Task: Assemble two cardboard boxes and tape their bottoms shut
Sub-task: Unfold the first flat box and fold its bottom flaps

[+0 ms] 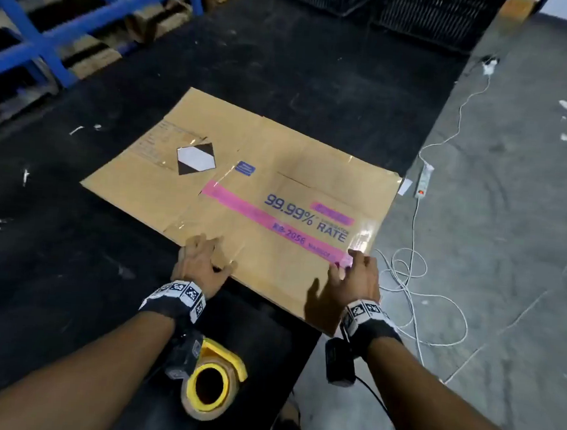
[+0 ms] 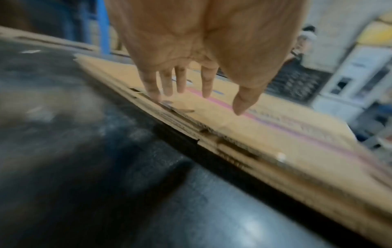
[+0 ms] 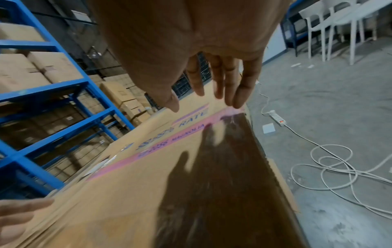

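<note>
- Head view: dim overall — the black mat (image 1: 53,266) swallows detail, while the grey floor (image 1: 507,264) is lit brighter.
- Glare on clear tape along the flattened cardboard box (image 1: 279,154), right edge.
- Blue racking (image 1: 36,39) soft and bowed at the frame's edge.
- Left wrist view: heavily motion-blurred; a pale sheen on the mat.
- Right wrist view: sharper — the right hand (image 3: 191,42) casts a dark shadow (image 3: 212,184) on the cardboard, so light falls from above.

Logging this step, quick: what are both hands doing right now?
Left hand: open, fingers spread at the near edge of the flattened cardboard box, holding nothing.
Right hand: open over the box, holding nothing.
</note>
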Tool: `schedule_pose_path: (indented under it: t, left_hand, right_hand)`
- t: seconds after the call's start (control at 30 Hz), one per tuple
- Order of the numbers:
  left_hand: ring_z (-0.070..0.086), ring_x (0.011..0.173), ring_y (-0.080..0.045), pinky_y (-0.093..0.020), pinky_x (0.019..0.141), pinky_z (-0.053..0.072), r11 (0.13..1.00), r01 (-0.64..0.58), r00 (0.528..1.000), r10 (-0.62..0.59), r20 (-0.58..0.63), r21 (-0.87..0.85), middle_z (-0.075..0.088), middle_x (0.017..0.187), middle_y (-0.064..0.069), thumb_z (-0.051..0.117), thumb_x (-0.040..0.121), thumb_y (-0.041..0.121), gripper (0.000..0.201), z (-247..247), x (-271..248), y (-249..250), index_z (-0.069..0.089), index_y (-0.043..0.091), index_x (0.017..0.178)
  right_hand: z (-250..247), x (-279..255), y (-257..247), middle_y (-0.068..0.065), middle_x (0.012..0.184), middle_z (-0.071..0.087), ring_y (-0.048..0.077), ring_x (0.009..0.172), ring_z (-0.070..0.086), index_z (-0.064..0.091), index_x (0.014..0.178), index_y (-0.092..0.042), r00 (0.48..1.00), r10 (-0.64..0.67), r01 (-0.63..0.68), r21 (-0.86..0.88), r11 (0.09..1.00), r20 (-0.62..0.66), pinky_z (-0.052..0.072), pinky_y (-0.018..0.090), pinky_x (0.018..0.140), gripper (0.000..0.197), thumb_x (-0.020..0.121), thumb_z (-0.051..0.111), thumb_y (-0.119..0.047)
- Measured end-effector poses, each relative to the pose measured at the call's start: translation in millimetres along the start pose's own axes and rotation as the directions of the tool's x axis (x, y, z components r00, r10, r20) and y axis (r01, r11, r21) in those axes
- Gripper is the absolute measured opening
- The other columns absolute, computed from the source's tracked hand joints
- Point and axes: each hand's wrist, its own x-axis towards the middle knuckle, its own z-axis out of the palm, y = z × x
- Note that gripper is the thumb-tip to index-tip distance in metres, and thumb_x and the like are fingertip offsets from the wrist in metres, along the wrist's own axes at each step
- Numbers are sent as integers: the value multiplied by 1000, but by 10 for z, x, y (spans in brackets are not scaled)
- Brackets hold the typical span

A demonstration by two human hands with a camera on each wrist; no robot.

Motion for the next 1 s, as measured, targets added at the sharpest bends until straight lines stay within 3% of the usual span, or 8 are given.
schedule_pose_path:
  t: [0.07, 0.13, 0.23, 0.4, 0.53, 0.7, 0.87, 1.0]
  left_hand:
    - [21, 154, -30, -48, 120, 31, 943, -265, 962, 244, 124, 200, 17, 169, -6, 63, 85, 58, 84, 146, 102, 33, 29, 39, 160]
    - [3, 160, -23, -48, 125, 20, 876, -407, 904, 346, 250, 259, -4, 173, 4, 55, 81, 65, 93, 257, 136, 46, 12, 46, 162]
    - [-15, 158, -18, -48, 128, 7, 862, -418, 888, 319, 331, 287, -22, 170, 9, 38, 78, 77, 93, 455, 130, 133, 4, 51, 160]
    - [-27, 155, -20, -48, 126, -6, 856, -384, 900, 263, 346, 346, -32, 167, 5, 19, 74, 86, 96, 587, 106, 171, -6, 49, 160]
    - [-28, 154, -19, -48, 125, -6, 868, -382, 901, 274, 336, 317, -32, 166, 6, 21, 75, 87, 96, 539, 105, 158, -8, 50, 159]
    - [-26, 155, -17, -48, 125, -5, 883, -388, 900, 301, 317, 264, -30, 167, 10, 31, 77, 87, 94, 377, 67, 92, -8, 56, 157]
    - [-26, 155, -16, -51, 126, -3, 913, -345, 906, 263, 332, 218, -29, 167, 13, 36, 74, 88, 99, 231, 1, 6, -10, 57, 156]
    - [-22, 156, -13, -48, 126, -1, 936, -310, 926, 257, 277, 169, -26, 168, 14, 50, 85, 77, 95, 19, -88, -89, -7, 56, 157]
  right_hand:
    - [54, 147, -20, 9, 137, 41, 29, 124, 49, 44, 140, -21, 992, 127, -126, -18, 992, 4, 48, 43, 96, 58, 90, 67, -40]
    - [123, 233, -24, 11, 137, 41, 31, 127, 45, 40, 141, -20, 986, 169, -168, -65, 984, 10, 47, 46, 97, 65, 87, 69, -42]
    - [192, 366, 40, 13, 132, 48, 34, 126, 44, 43, 135, -19, 968, 249, -247, -83, 966, 15, 47, 50, 96, 64, 83, 70, -45]
    - [246, 346, 73, 11, 122, 42, 34, 113, 51, 42, 130, -24, 984, 179, -178, -63, 982, 7, 53, 45, 92, 61, 80, 73, -43]
    - [318, 314, 144, 12, 121, 32, 38, 104, 52, 31, 149, -28, 991, 121, -119, 43, 992, -57, 52, 44, 90, 90, 74, 73, -53]
    - [279, 311, -30, 16, 128, 35, 40, 101, 60, 12, 157, -43, 979, 195, -202, 130, 971, 60, 50, 42, 95, 109, 71, 71, -73]
    - [307, 183, -279, 18, 130, 39, 41, 104, 60, 14, 157, -42, 984, 180, -178, 186, 966, 8, 51, 41, 91, 110, 70, 77, -67]
    - [317, 130, -493, 12, 111, 53, 34, 99, 59, 23, 149, -41, 994, 105, -98, 235, 967, -21, 51, 41, 87, 106, 62, 75, -72]
